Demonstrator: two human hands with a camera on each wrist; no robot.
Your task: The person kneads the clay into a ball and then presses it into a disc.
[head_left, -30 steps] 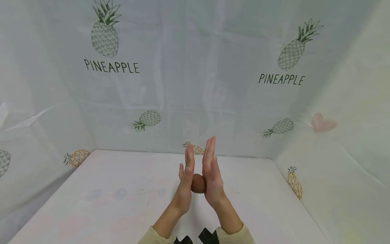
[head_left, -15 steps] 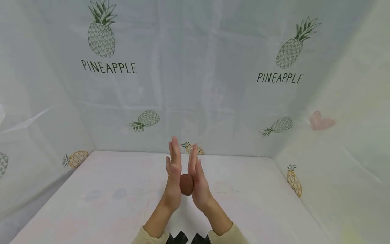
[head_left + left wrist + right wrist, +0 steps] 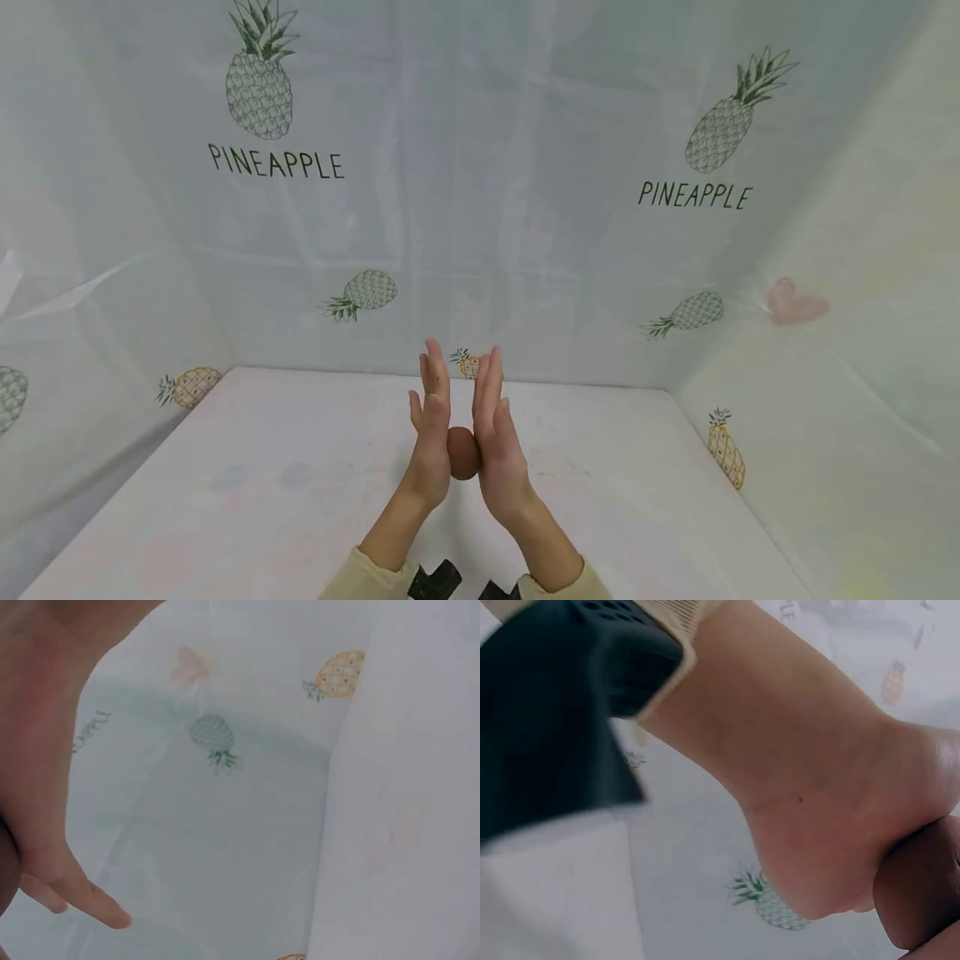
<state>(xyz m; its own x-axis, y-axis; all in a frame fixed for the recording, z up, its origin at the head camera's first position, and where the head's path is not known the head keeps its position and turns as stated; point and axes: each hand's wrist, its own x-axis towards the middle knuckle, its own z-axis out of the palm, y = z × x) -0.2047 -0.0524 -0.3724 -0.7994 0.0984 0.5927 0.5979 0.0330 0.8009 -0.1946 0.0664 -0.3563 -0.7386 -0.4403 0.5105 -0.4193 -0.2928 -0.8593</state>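
Brown ball [image 3: 463,452] (clay, perhaps) mostly hidden between flat hands [image 3: 465,425]

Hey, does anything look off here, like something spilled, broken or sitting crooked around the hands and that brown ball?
Nothing stands out. The brown ball sits pressed between the left hand and right hand, fingers straight, above the white table.
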